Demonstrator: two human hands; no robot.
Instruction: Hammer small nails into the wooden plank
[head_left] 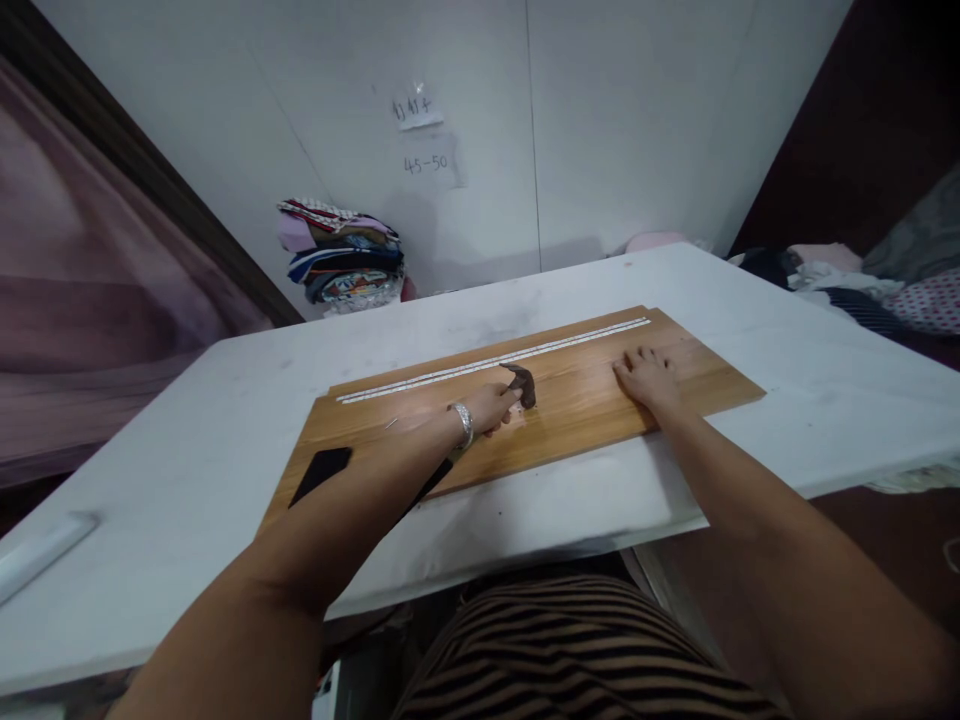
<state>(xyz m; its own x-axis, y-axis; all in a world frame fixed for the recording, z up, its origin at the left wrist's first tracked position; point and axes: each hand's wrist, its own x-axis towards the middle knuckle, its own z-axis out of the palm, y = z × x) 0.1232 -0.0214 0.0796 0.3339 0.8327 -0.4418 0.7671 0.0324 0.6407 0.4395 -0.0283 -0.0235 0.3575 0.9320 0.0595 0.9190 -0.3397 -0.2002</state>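
On the brown, rectangular wood-grain board [577,402], the left hand [490,407] is wrapped round a dark claw hammer [527,390] close to its head — handle slanting back under the forearm — while the right hand [649,378] sits loosely spread, well off rightward.

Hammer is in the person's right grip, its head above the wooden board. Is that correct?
Not quite: the head view shows the hammer in the left grip, not the right. Its head is indeed above the wooden board.

Dim light, soft faint shadows
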